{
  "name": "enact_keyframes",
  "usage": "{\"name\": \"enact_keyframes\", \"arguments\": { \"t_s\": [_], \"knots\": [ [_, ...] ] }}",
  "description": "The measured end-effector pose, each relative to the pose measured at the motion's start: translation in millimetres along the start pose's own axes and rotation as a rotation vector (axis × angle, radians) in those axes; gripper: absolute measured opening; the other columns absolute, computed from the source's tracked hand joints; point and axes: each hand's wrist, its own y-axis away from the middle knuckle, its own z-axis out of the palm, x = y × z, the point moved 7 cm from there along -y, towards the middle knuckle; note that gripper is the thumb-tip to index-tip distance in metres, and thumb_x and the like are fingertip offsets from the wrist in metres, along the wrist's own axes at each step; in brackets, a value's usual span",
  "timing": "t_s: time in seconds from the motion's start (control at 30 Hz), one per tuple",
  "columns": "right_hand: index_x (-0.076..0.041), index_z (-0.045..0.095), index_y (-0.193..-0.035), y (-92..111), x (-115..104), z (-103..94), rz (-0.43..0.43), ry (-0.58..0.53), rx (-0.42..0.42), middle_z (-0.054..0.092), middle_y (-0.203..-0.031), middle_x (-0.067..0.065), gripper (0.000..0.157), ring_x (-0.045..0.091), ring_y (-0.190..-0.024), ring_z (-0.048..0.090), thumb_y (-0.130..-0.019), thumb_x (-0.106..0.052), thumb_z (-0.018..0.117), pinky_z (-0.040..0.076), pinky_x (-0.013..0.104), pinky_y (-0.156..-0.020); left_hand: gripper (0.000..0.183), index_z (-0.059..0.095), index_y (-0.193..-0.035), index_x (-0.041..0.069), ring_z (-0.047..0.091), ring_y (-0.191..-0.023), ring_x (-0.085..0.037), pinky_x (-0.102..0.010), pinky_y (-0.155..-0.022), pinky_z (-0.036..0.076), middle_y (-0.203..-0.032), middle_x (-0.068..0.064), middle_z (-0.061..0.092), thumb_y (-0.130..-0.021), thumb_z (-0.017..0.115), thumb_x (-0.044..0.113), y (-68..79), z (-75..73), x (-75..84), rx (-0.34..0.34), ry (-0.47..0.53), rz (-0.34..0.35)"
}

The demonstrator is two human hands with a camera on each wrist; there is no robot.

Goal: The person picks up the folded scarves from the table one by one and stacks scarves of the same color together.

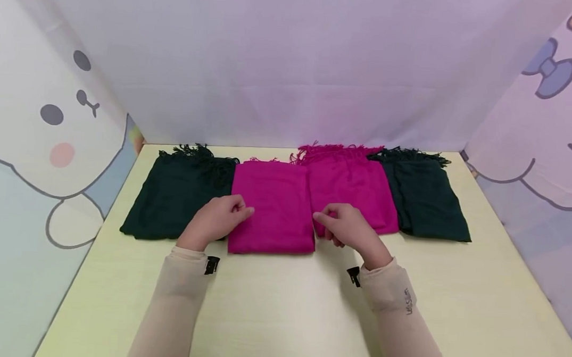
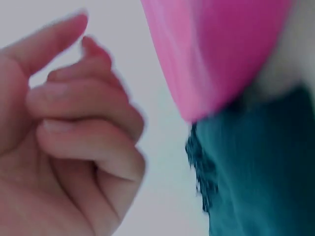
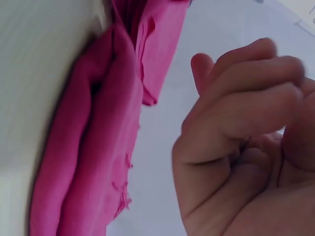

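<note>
Two folded magenta scarves lie side by side at the middle of the table, the left one (image 1: 275,210) lying nearer me than the right one (image 1: 357,192). My left hand (image 1: 217,218) hovers at the left scarf's edge, overlapping the dark green scarf beside it in the head view. Its fingers are loosely curled around nothing, with a gap at the thumb in the left wrist view. Over the front of the right magenta scarf is my right hand (image 1: 348,226), also loosely curled and holding nothing. The right wrist view shows thick magenta folds (image 3: 98,147) beside that hand.
Dark green fringed scarves flank the magenta pair, one at the left (image 1: 180,195) and one at the right (image 1: 431,201). Fringes point toward the white back curtain (image 1: 291,67). Printed cartoon panels (image 1: 24,135) border the pale table (image 1: 270,316) on both sides.
</note>
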Motion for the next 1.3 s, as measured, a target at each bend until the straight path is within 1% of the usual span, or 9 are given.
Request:
{"name": "enact_keyframes", "arguments": {
  "t_s": [0.2,0.4,0.53,0.73,0.83,0.97,1.07,1.13,1.3],
  "knots": [
    [-0.003,0.062,-0.089,0.7,7.9,-20.3,0.007,0.019,0.068,0.059,-0.064,0.012,0.043,0.02,-0.051,0.053,-0.092,-0.045,0.056,0.047,0.032,-0.051,0.025,0.055,-0.083,0.022,0.048,-0.052,-0.018,-0.033,-0.048,0.037,-0.059,-0.002,0.048,-0.096,0.048,0.042,-7.6,10.5,29.9,0.193,-0.014,0.011],
    [-0.005,0.061,-0.099,5.5,21.1,-45.8,0.033,0.051,0.132,0.062,-0.077,0.014,0.049,0.026,-0.064,0.06,-0.091,-0.053,0.053,0.049,0.032,-0.058,0.014,0.061,-0.091,0.027,0.05,-0.056,-0.014,-0.031,-0.051,0.041,-0.063,0.005,0.053,-0.095,0.051,0.036,-12.8,39.7,57.6,0.2,0.02,0.063],
    [-0.006,0.06,-0.106,12.4,35.4,-75.0,0.063,0.119,0.201,0.064,-0.086,0.015,0.054,0.027,-0.075,0.063,-0.091,-0.057,0.048,0.049,0.034,-0.065,0.013,0.063,-0.092,0.026,0.053,-0.062,-0.014,-0.031,-0.057,0.045,-0.072,0.007,0.058,-0.094,0.053,0.034,-13.7,56.7,69.3,0.159,0.211,0.098],
    [-0.005,0.053,-0.119,26.8,56.7,-112.6,0.152,0.271,0.26,0.057,-0.108,0.016,0.065,0.032,-0.097,0.052,-0.091,-0.063,0.04,0.045,0.043,-0.078,0.028,0.064,-0.112,0.019,0.058,-0.089,-0.012,-0.032,-0.078,0.048,-0.099,0.008,0.063,-0.095,0.053,0.038,-13.1,80.9,80.8,-0.007,0.49,0.068],
    [-0.004,0.052,-0.123,30.5,64.7,-116.8,0.206,0.293,0.236,0.055,-0.112,0.018,0.07,0.034,-0.101,0.05,-0.091,-0.064,0.039,0.045,0.046,-0.079,0.037,0.06,-0.122,0.012,0.058,-0.096,-0.018,-0.035,-0.084,0.049,-0.11,-0.003,0.063,-0.096,0.051,0.037,-10.8,94.7,86.9,-0.103,0.662,0.039],
    [-0.002,0.05,-0.127,33.2,74.2,-111.5,0.272,0.337,0.195,0.054,-0.117,0.021,0.075,0.037,-0.102,0.052,-0.089,-0.066,0.04,0.046,0.048,-0.078,0.049,0.042,-0.136,-0.003,0.051,-0.117,-0.034,-0.041,-0.095,0.047,-0.131,-0.021,0.05,-0.098,0.048,0.027,-2.4,119.8,98.5,-0.215,0.998,-0.035],
    [0.002,0.047,-0.129,36.3,82.4,-109.4,0.325,0.365,0.187,0.052,-0.12,0.026,0.08,0.039,-0.101,0.053,-0.089,-0.067,0.04,0.046,0.05,-0.075,0.06,0.023,-0.144,-0.006,0.032,-0.134,-0.038,-0.046,-0.103,0.039,-0.146,-0.024,0.029,-0.098,0.048,0.023,4.7,135.6,109.0,-0.225,1.212,-0.132],
    [0.004,0.051,-0.12,39.2,88.4,-109.4,0.355,0.365,0.186,0.056,-0.109,0.025,0.076,0.037,-0.093,0.055,-0.089,-0.065,0.04,0.047,0.046,-0.07,0.068,0.013,-0.147,-0.005,0.019,-0.139,-0.038,-0.048,-0.105,0.036,-0.151,-0.022,0.018,-0.096,0.05,0.022,7.4,141.8,115.7,-0.203,1.303,-0.199],
    [0.002,0.054,-0.097,42.5,98.2,-106.6,0.405,0.28,0.171,0.057,-0.09,0.019,0.065,0.027,-0.072,0.063,-0.091,-0.062,0.042,0.046,0.037,-0.063,0.077,0.004,-0.149,-0.002,0.007,-0.141,-0.035,-0.052,-0.106,0.033,-0.155,-0.018,0.005,-0.094,0.052,0.023,5.1,145.3,124.2,-0.145,1.4,-0.263]
  ]
}}
